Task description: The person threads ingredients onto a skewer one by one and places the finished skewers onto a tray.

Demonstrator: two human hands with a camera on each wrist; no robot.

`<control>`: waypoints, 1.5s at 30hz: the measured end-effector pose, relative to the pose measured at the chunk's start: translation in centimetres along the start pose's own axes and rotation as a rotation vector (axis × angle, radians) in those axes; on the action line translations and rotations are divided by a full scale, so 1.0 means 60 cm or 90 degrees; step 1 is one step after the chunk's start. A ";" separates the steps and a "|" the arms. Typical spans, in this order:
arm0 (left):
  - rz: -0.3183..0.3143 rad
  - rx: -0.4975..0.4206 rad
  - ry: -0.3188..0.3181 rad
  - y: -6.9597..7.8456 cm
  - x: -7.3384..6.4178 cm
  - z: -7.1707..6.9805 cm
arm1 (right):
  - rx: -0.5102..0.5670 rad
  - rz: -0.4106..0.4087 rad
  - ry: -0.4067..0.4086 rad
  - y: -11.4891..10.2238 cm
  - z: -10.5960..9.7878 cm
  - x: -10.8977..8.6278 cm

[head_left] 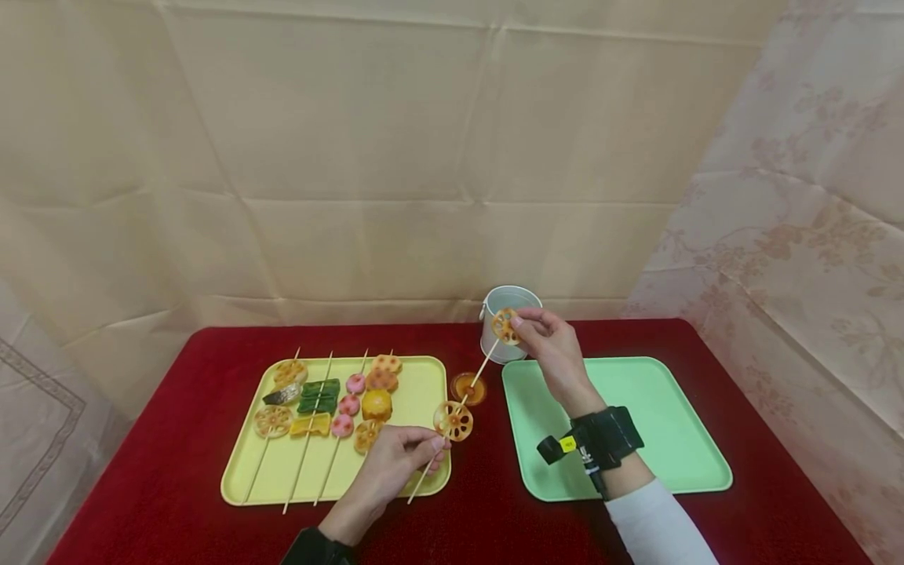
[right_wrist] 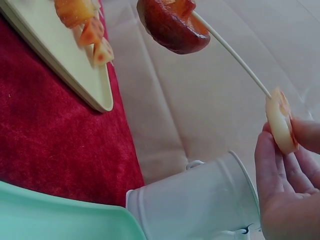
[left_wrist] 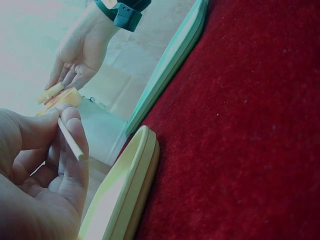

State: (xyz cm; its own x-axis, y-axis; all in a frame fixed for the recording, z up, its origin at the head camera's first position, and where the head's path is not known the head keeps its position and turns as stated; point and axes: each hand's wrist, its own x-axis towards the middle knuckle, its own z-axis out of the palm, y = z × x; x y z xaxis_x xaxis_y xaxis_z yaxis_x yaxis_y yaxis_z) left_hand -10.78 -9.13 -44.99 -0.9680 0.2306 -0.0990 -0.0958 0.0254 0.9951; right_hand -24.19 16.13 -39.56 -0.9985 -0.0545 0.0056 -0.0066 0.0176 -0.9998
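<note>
My left hand (head_left: 395, 457) pinches the lower part of a thin wooden skewer (head_left: 484, 362) between thumb and fingers. A lotus root slice (head_left: 462, 431) sits on the skewer just above those fingers. Farther up is a glossy brown, mushroom-like piece (right_wrist: 172, 27) with an orange inside. At the skewer's upper end, my right hand (head_left: 554, 353) holds another lotus root slice (right_wrist: 280, 122) between thumb and fingers. The stick's end meets that slice's edge; how deep it goes cannot be seen. In the left wrist view, the stick's bare end (left_wrist: 72, 140) pokes out below the left fingers.
On the left, a yellow tray (head_left: 417, 479) bears several skewers of toy-like food, including lotus slices, green and yellow pieces and pink rounds. A green tray (head_left: 678, 439) lies on the right. Behind the right hand stands a white metal bucket (head_left: 490, 337). Red cloth (head_left: 487, 502) covers the table.
</note>
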 end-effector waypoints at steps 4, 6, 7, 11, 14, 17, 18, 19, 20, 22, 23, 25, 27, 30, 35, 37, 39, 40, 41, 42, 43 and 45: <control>-0.001 -0.001 -0.001 0.000 0.000 -0.001 | -0.008 0.003 -0.042 0.001 -0.001 0.001; -0.002 -0.001 0.000 0.001 0.001 -0.001 | -0.011 0.010 -0.064 0.002 0.002 -0.001; -0.003 -0.001 0.000 0.001 0.001 -0.001 | -0.010 0.016 -0.072 0.003 0.003 -0.002; -0.008 0.004 0.003 0.004 0.001 -0.003 | 0.002 0.032 -0.096 0.011 0.014 -0.010; -0.012 0.002 0.008 0.005 0.001 -0.003 | 0.007 0.038 -0.109 0.020 0.025 -0.018; -0.014 -0.009 0.019 0.004 0.001 -0.003 | 0.031 0.052 -0.121 0.030 0.037 -0.026; -0.017 -0.011 0.024 0.003 0.001 -0.003 | 0.044 0.060 -0.125 0.033 0.041 -0.028; -0.022 -0.016 0.030 0.002 0.000 -0.003 | 0.056 0.070 -0.128 0.036 0.044 -0.030; -0.029 -0.021 0.035 0.001 0.000 -0.003 | 0.070 0.081 -0.129 0.039 0.047 -0.031; -0.042 -0.027 0.043 -0.001 -0.001 -0.003 | 0.087 0.096 -0.126 0.043 0.051 -0.033; -0.048 -0.029 0.048 -0.002 -0.002 -0.004 | 0.091 0.101 -0.125 0.044 0.053 -0.034; -0.055 -0.029 0.059 -0.003 -0.003 -0.004 | 0.090 0.104 -0.118 0.045 0.055 -0.036; -0.051 -0.021 0.073 -0.003 -0.002 -0.004 | 0.086 0.100 -0.115 0.043 0.057 -0.038; -0.042 -0.013 0.095 -0.001 -0.001 -0.004 | 0.077 0.098 -0.109 0.040 0.061 -0.043; -0.027 -0.009 0.106 0.002 -0.001 -0.006 | 0.063 0.105 -0.096 0.038 0.066 -0.047; -0.030 -0.011 0.098 0.004 -0.002 -0.008 | 0.060 0.110 -0.094 0.039 0.066 -0.046; -0.040 -0.019 0.074 0.007 -0.004 -0.011 | 0.060 0.113 -0.092 0.040 0.064 -0.045; -0.046 -0.024 0.057 0.009 -0.005 -0.014 | 0.060 0.116 -0.090 0.041 0.064 -0.044; -0.051 -0.027 0.039 0.010 -0.006 -0.016 | 0.060 0.116 -0.089 0.041 0.063 -0.043; -0.054 -0.028 0.021 0.010 -0.008 -0.019 | 0.059 0.117 -0.090 0.041 0.062 -0.043; -0.053 -0.026 0.007 0.011 -0.009 -0.021 | 0.060 0.117 -0.090 0.041 0.062 -0.043; -0.046 -0.006 -0.010 0.010 -0.012 -0.025 | 0.058 0.118 -0.095 0.040 0.063 -0.044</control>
State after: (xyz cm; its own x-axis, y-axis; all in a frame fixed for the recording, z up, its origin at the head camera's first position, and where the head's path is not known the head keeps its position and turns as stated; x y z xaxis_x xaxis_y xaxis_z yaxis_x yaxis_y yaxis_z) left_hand -10.48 -10.77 -44.33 -0.9549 0.2437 -0.1699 -0.1669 0.0329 0.9854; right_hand -21.36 12.57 -42.05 -0.9631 -0.2052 -0.1740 0.1876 -0.0486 -0.9810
